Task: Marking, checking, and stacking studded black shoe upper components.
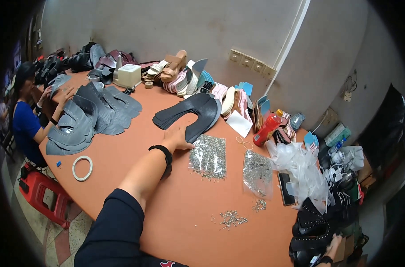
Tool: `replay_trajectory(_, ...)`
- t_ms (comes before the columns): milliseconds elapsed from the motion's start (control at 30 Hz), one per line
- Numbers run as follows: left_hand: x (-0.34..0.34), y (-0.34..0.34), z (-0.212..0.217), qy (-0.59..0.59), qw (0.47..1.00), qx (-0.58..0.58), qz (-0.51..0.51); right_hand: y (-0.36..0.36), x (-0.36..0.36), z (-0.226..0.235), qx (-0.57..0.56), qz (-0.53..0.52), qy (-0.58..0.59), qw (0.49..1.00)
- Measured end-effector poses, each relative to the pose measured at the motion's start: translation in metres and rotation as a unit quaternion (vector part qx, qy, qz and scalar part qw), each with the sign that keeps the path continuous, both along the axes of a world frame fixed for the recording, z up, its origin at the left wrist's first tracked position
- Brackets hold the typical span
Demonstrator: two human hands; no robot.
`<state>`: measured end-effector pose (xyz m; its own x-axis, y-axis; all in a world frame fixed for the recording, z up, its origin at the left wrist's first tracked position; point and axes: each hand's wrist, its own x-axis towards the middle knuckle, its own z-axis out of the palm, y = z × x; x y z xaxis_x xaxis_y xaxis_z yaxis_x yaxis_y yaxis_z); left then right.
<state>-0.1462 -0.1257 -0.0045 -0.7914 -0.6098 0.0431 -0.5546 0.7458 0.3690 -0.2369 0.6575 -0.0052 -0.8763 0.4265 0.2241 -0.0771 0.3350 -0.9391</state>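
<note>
My left hand (177, 138) reaches across the table, its fingers and thumb closed around the near end of a stack of dark grey, U-shaped shoe uppers (207, 109). The fingertips are partly hidden. Right beside the thumb lies a clear bag of small metal studs (208, 155). A second clear bag of studs (257, 173) rests farther right, with loose studs (232, 219) scattered nearer to me. My right hand is out of view.
Grey studded uppers (73, 127) lie at the left near a co-worker (26, 115). A white tape ring (82, 168), red bottle (267, 129), phone (286, 189) and plastic bags (300, 164) are on the table. Another person's hand (335, 244) is near black studded uppers (311, 227).
</note>
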Motion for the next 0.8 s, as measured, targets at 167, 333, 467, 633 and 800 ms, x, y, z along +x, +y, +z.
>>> replay_trajectory(167, -0.019, -0.004, 0.006, -0.017, 0.998, 0.048, -0.026, 0.104, -0.087, 0.003, 0.019, -0.084, -0.052, 0.995)
replay_trajectory(333, -0.013, -0.021, 0.004, -0.037, 0.996, 0.077, 0.003, 0.083, -0.097, -0.001, 0.025, -0.071, -0.044, 0.996)
replay_trajectory(467, -0.017, -0.023, 0.000, -0.007, 0.994, 0.102, 0.034, 0.085, -0.097, -0.002, 0.063, -0.097, -0.032, 0.993)
replay_trajectory(633, -0.019, -0.030, -0.002, 0.193, 0.914, 0.357, 0.016, 0.089, -0.098, -0.007, 0.108, -0.122, -0.019, 0.986)
replay_trajectory(800, -0.020, -0.025, 0.003, 0.277, 0.817, 0.504, 0.045, 0.095, -0.094, -0.007, 0.157, -0.156, 0.000, 0.975)
